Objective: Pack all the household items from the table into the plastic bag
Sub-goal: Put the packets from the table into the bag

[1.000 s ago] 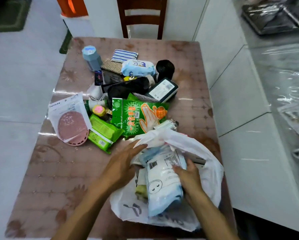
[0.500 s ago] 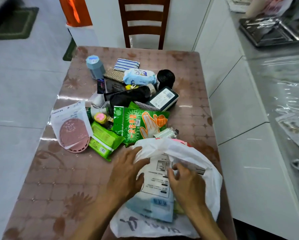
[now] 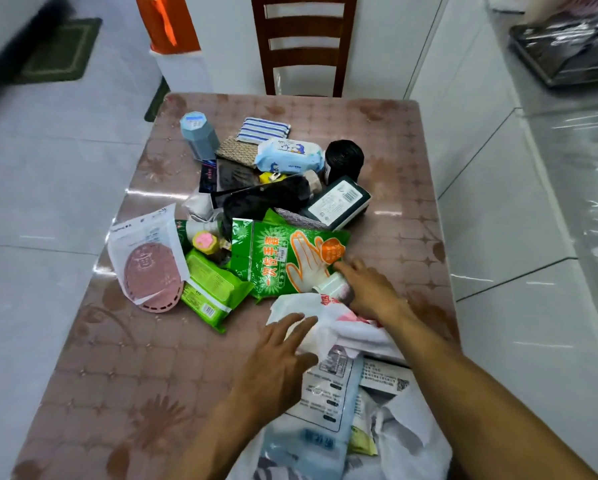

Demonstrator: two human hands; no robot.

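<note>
The left hand (image 3: pixel 277 362) rests flat, fingers loose, on the bag (image 3: pixel 328 327) — the right hand (image 3: pixel 367 289) reaches a small white bottle (image 3: pixel 330 284) beside the glove pack (image 3: pixel 283 258); whether it grasps it is unclear.

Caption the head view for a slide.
Right hand reaches a small white bottle; left hand steadies the plastic bag.

A home, by the look of it — a dining table (image 3: pixel 387 140) under a glossy flowered cover, a wooden slat-back chair (image 3: pixel 304 46) pushed to its far edge, pale floor tiles (image 3: pixel 48 161), a green doormat (image 3: pixel 60 51) off left — white cabinet fronts (image 3: pixel 491 188) running along the right.
</note>
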